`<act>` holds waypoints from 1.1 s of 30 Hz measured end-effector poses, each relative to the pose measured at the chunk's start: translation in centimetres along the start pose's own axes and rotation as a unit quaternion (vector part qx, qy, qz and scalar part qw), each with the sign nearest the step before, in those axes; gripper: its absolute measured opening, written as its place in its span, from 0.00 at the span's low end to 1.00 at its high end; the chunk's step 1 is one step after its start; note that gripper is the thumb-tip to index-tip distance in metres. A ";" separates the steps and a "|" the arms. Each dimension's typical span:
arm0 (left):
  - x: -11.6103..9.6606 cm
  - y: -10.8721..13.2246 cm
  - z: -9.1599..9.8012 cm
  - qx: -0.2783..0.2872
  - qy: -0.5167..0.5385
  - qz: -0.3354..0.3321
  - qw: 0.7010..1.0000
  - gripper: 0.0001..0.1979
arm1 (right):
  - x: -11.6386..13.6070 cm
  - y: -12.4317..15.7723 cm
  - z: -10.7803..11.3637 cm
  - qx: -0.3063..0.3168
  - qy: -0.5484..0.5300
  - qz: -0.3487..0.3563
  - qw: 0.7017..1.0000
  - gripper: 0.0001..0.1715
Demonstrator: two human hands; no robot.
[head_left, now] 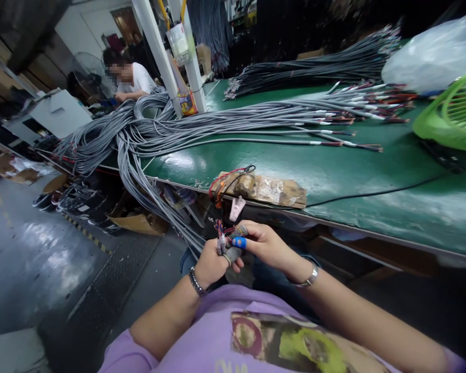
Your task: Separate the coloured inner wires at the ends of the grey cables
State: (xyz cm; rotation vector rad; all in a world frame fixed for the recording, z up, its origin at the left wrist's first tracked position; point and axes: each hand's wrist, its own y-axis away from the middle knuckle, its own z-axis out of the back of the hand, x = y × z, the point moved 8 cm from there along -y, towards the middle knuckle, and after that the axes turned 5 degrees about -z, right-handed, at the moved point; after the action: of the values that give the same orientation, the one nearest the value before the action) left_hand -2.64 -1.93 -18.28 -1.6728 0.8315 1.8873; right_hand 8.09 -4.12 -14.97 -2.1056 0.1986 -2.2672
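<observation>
Low in front of the bench edge, my left hand (213, 263) is closed around the end of a grey cable (222, 243). Thin coloured wires (219, 227) stick up out of its stripped end. My right hand (262, 243), with blue tape on the thumb and wrapped fingertips, meets the left one and pinches at the wires; the exact contact is hidden by the fingers. Just beyond the hands, a pink clip (237, 208) hangs at the bench edge below a taped wooden board (274, 190) with red and black leads.
Many grey cables (202, 124) lie along the green bench (357, 171), some draping over its front edge at left. Darker cables (295, 77) lie behind. A green fan (454, 116) and a plastic bag (435, 57) stand right. A person (134, 80) sits at far left.
</observation>
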 end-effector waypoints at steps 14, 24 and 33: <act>0.4 0.1 1.7 -0.149 0.122 -0.033 0.981 0.17 | -3.2 1.1 -0.6 -0.050 -0.201 -0.115 0.971 0.15; 0.9 0.0 1.5 -0.150 0.121 -0.031 0.981 0.16 | -2.9 -0.2 -1.0 -0.068 -0.196 -0.115 0.971 0.15; 0.6 -0.2 1.4 -0.124 0.096 -0.016 0.987 0.16 | -3.1 -0.8 -0.7 -0.081 -0.147 -0.138 0.976 0.19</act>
State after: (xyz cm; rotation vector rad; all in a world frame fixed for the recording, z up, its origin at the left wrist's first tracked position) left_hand -3.58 -0.84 -18.76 -2.0323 0.6563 1.8929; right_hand 7.71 -2.91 -17.98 -2.6719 0.0863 -2.0935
